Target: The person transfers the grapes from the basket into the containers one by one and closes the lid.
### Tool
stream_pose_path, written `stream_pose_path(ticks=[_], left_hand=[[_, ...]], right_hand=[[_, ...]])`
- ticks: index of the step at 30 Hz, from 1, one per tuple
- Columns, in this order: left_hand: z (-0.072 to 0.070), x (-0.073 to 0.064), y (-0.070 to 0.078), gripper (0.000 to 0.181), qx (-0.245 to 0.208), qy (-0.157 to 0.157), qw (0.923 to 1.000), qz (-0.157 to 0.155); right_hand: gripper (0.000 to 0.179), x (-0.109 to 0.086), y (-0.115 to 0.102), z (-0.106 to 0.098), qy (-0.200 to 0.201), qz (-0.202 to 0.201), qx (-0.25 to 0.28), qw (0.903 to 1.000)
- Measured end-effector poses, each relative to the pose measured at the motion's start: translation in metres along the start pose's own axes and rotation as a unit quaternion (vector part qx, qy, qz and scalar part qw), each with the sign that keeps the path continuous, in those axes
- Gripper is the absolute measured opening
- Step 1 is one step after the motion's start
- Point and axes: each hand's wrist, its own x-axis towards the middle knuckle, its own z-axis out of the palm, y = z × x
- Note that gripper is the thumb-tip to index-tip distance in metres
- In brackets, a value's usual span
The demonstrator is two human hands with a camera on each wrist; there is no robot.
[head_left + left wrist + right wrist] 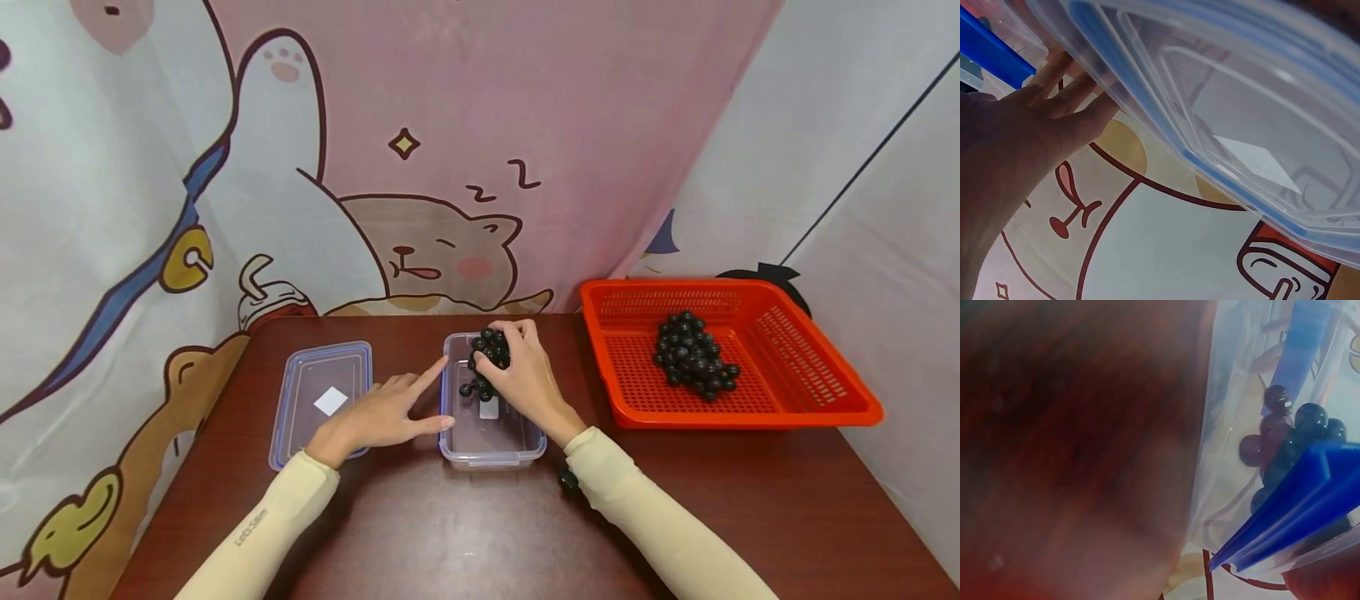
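A bunch of dark grapes [491, 358] is in my right hand [525, 375], thumb and fingers curled round it, inside the far half of a clear plastic container [491, 457]. Through the container's wall, in the right wrist view, the grapes [1310, 422] show behind a blue latch [1291, 506]. My left hand [386, 412] reaches to the container's left side; its index finger and thumb are stretched out, their tips at the rim. Under and beside that hand lies a clear lid with a blue seal [303, 425], which fills much of the left wrist view.
On the right of the brown table [480, 533] stands a red plastic basket [622, 400] with another bunch of dark grapes [693, 354] in it. A printed cartoon curtain [600, 125] hangs behind the table. White labels mark the lid and the container.
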Motion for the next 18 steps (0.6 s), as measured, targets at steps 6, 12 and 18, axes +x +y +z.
stream_pose_path(ticks=[6,12,18], left_hand=[[0.0016,0.001,-0.0003,0.101,-0.002,0.002,1.0,0.002],[0.0029,0.0011,-0.0014,0.101,-0.003,0.001,1.0,0.004],[0.0024,0.0003,-0.0011,0.1,-0.003,0.002,1.0,0.007]], right_hand=[[0.051,-0.0005,0.0001,0.0018,-0.01,-0.007,-0.027,0.9996],[0.052,-0.0002,-0.0004,0.0018,-0.022,-0.001,-0.066,0.9976],[0.053,0.0028,0.0022,0.0008,-0.035,0.011,-0.092,0.9951]])
